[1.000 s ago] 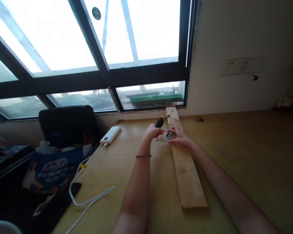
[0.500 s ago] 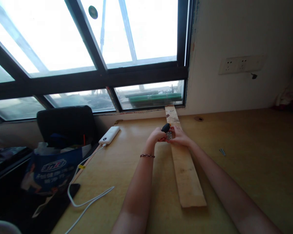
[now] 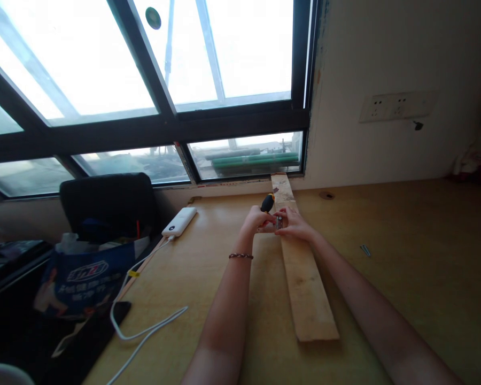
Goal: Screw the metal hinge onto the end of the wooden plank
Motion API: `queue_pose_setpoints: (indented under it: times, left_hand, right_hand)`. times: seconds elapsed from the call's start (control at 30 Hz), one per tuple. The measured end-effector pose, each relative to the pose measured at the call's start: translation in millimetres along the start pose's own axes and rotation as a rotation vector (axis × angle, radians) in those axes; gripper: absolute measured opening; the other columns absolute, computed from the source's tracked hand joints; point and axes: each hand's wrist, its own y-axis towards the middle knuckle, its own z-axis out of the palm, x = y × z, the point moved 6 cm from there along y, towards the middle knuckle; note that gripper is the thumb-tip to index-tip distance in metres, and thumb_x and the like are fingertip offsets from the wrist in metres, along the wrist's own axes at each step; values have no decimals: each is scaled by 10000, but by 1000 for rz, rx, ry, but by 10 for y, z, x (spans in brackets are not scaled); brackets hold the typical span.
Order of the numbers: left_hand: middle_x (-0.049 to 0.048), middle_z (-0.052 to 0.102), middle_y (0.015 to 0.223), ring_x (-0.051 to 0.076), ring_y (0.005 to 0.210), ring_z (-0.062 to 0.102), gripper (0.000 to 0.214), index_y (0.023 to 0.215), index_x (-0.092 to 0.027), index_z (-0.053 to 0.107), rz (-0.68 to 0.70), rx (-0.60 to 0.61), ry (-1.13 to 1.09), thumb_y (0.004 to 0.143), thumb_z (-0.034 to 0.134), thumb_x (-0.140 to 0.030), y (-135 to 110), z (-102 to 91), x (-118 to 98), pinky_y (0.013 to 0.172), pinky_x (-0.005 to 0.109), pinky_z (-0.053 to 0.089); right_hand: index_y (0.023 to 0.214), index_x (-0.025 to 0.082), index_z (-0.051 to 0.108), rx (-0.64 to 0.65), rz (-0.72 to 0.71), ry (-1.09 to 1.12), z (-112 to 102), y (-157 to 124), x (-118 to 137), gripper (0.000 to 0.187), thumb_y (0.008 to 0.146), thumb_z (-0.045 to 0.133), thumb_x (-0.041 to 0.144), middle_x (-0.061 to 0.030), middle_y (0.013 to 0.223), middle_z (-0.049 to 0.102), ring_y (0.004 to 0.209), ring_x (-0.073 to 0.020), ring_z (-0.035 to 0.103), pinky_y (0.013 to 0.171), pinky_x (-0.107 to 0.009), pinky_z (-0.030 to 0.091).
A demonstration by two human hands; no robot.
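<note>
A long wooden board [image 3: 307, 289] lies on the table, running from near me to the window sill. Over its far half, my left hand [image 3: 256, 218] is closed around a screwdriver [image 3: 268, 203], whose black and yellow handle sticks up past the fingers; its tip is hidden. Close beside it, my right hand [image 3: 295, 225] pinches a small metal hinge [image 3: 279, 222] against the board. Fingers of both hands meet around the hinge and cover part of it.
Two screws [image 3: 365, 250] lie on the table [image 3: 417, 299] to the right. A white power bank [image 3: 179, 222] with a white cable [image 3: 160, 324] rests at the left edge. Beyond that edge stand a black chair [image 3: 108, 206] and a blue bag [image 3: 84, 283]. The window is ahead.
The screwdriver handle has tilted up and slightly left, showing more yellow. The hinge has turned a little between the fingers. The board has stayed put.
</note>
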Motion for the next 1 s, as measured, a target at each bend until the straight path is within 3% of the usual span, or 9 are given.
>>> queue_pose_setpoints:
  times: [0.33,0.57,0.8,1.0]
  left_hand:
    - [-5,498,424,81,389,438,128,632,-84,633,3,-132,-52,523,699,-102,-50,43,-72,408,203,329]
    - [-16,490,428,65,374,410,160,677,-83,632,20,-78,-94,532,693,-106,-27,70,-45,403,197,313]
    - [9,518,452,47,349,362,61,615,-75,607,11,-11,-127,574,630,-114,13,57,6,376,202,259]
    - [-4,502,424,57,362,385,32,579,-89,611,6,-44,-110,566,637,-104,10,59,12,392,203,283]
  right_hand:
    - [1145,206,541,-15,43,32,-4,-6,-18,669,547,735,436,-74,1119,497,1046,-252,473,907,-400,376]
    - [1138,209,544,-4,51,32,1,2,-26,682,534,737,460,-78,1118,500,1037,-259,476,897,-409,379]
    - [1126,230,559,16,31,9,0,1,-9,650,539,742,438,-67,1125,482,1051,-251,461,909,-409,365]
    - [1125,233,552,11,40,18,4,2,-12,635,547,738,422,-60,1139,486,1073,-249,449,921,-410,353]
